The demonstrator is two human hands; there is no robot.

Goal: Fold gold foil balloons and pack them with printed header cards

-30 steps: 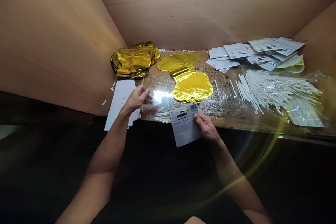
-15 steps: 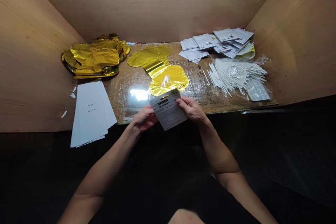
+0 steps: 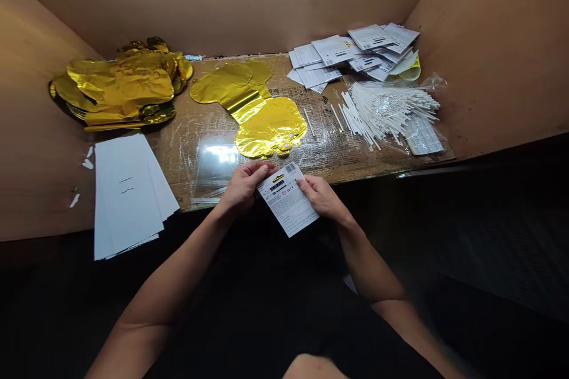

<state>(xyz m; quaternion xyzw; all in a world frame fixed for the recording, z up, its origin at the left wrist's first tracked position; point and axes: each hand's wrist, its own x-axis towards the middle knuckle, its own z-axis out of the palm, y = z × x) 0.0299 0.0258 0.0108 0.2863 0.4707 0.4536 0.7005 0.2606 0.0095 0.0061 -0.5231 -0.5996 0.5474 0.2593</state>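
Just past the table's front edge I hold a white printed card (image 3: 290,201) with a hang slot, a barcode and lines of small print, tilted to one side. My right hand (image 3: 324,196) grips its right edge, thumb on the printed face and fingers behind. At the upper left corner my left hand (image 3: 244,185) is closed, thumb and fingers pinched at the card's edge; its fingertips are partly hidden. A flat gold foil balloon (image 3: 271,124) lies on the table just beyond both hands.
Stacked gold foil balloons (image 3: 128,86) lie at the left, above long white card sheets (image 3: 127,195). Back right is a pile of printed cards (image 3: 333,50); before it, white sticks (image 3: 386,112) spill from a clear bag. Wooden walls (image 3: 249,0) enclose the table (image 3: 182,142).
The card has come slightly down toward me and turned a little. My left hand has shifted up to its upper left corner. The view has moved, so the table things appear further left.
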